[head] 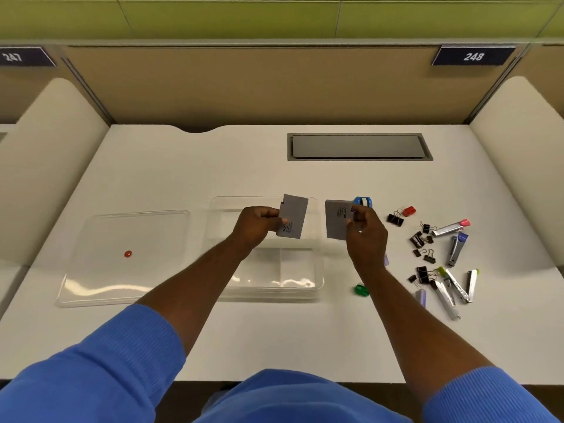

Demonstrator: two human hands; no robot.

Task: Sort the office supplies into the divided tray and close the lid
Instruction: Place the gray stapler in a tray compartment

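A clear divided tray point(317, 279) sits mid-desk, and its clear lid point(91, 288), marked by a red dot, lies flat to the left of it. My left hand point(256, 227) pinches a grey card point(294, 216) above the tray's back part. My right hand point(363, 233) holds a second grey card or stack point(335, 221) just right of the tray. To the right lie black binder clips point(422, 239), several staplers point(457, 245), a blue tape dispenser point(362, 201), a red piece point(409, 211) and a green piece point(361, 290).
A grey cable hatch point(360, 147) is set into the white desk at the back. Beige partition walls close off both sides and the rear. A small lilac item point(421, 297) lies among the staplers near the front right.
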